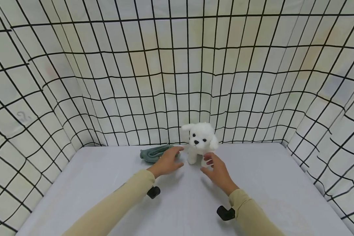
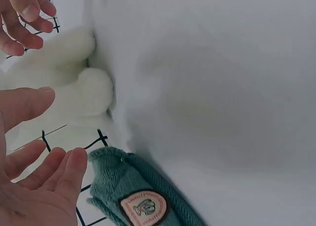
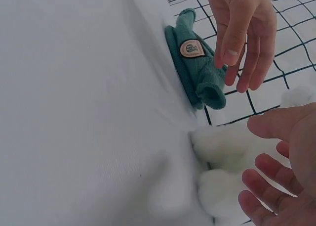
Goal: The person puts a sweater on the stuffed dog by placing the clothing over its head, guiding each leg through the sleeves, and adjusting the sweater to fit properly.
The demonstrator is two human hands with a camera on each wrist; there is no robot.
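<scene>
A white plush dog (image 1: 201, 136) stands upright at the back of the table, facing the camera. To its left lies a folded green knit garment (image 1: 153, 154), which bears a pale badge (image 2: 144, 207) in the left wrist view. My left hand (image 1: 167, 161) hovers in front of the garment with fingers extended and holds nothing. Before the dog's front leg is my right hand (image 1: 219, 173), its fingers loosely bent and thumb apart. The right wrist view shows a gap between that hand and the dog's paws (image 3: 217, 189). Part of the garment is hidden behind my left hand.
A white table (image 1: 180, 203) spreads under both arms. White walls with a black grid net (image 1: 171, 82) enclose it at the back and on both sides. Black wrist devices (image 1: 226, 213) hang below the sleeves.
</scene>
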